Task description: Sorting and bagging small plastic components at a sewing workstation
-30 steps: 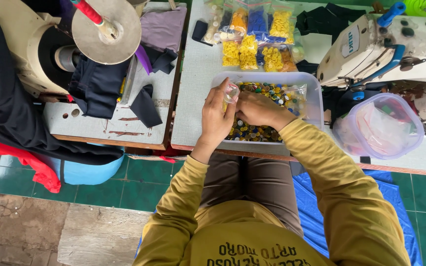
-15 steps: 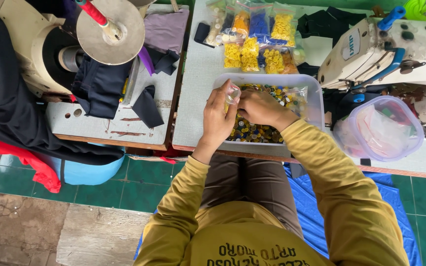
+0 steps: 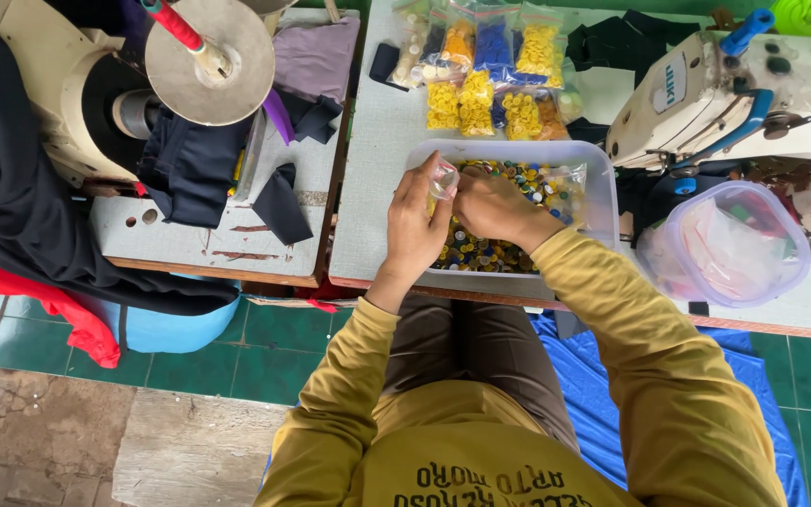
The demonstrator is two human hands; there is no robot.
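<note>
- I look straight down from the head camera at my two hands, both raised over a clear plastic tub [image 3: 603,188] that sits on a pale grey table [image 3: 373,188]
- My left hand [image 3: 415,225] has its fingers curled closed around a small clear plastic bag [image 3: 443,176], pinching it at the tub's near-left corner
- My right hand [image 3: 490,205] is bunched just beside the bag, fingertips drawn together and touching its mouth; whether they hold a button I cannot tell, the fingers hide it
- The tub is filled with loose buttons [image 3: 481,252] in yellow, blue, green and dark tones
- Beyond the tub lie filled packets of buttons [image 3: 481,99], sorted yellow, orange, blue and white
- To my right stands a white sewing machine [image 3: 725,89], with a round lidded container [image 3: 725,246] of bluish plastic near it
- To my left, on a separate worn table, are another machine with a round metal disc [image 3: 210,58] and dark cloth pieces [image 3: 190,164]
- My judgement of the risks: the bag is thin and slack, so its mouth could fold shut and buttons could slip past it; a dropped button would likely land back in the tub, yet one bouncing off the rim could roll to the green tiled floor [image 3: 199,361] below
</note>
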